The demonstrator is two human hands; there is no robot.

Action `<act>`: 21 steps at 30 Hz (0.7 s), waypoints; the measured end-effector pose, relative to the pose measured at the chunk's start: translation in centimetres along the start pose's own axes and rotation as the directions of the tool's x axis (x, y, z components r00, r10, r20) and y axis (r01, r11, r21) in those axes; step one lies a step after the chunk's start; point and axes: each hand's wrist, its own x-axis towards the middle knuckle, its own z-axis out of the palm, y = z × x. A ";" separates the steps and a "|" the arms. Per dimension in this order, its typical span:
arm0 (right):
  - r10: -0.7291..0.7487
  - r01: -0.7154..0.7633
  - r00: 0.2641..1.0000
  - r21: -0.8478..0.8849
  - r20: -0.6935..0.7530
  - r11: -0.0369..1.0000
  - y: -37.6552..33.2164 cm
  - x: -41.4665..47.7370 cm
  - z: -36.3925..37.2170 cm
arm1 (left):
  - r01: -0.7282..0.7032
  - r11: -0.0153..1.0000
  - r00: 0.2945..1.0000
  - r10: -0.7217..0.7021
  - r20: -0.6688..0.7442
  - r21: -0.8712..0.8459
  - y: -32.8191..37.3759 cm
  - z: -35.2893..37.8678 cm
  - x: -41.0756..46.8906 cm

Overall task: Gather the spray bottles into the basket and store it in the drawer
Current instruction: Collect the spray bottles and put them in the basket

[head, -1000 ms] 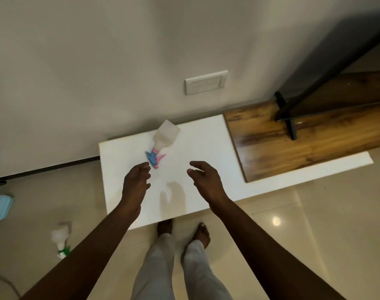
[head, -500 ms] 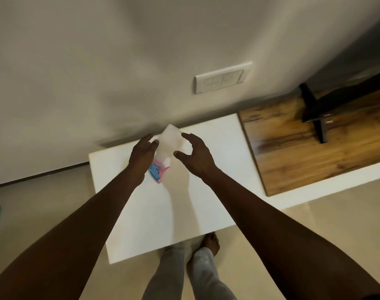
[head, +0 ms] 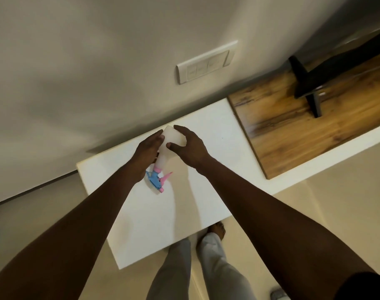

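Head view: spray bottle (head: 173, 137) lies on white table (head: 152, 224) near wall (head: 98, 61), blue-pink nozzle (head: 155, 180) toward person. Right hand (head: 190, 148) curls over bottle body, gripping it. Left hand (head: 148, 149) fingers lie against its left side; grip unclear.

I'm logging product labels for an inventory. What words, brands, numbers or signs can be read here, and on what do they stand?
No text can be read in this view.
Spray bottle: no label shows on its white body or on its pink and blue trigger head; part of the bottle is covered.
Switch plate: faint marks on the switches, too small and blurred to read.
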 end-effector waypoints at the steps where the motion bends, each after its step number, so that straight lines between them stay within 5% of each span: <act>1: 0.001 -0.001 1.000 0.017 -0.019 1.000 -0.1 -0.8 -0.6 | -0.012 1.000 1.000 0.012 0.021 0.008 0.4 0.0 -0.8; 21: 0.284 -0.062 0.922 0.626 -0.261 0.777 2.9 -25.5 -10.9 | -0.143 0.985 0.859 0.073 0.507 0.101 5.5 7.8 -20.3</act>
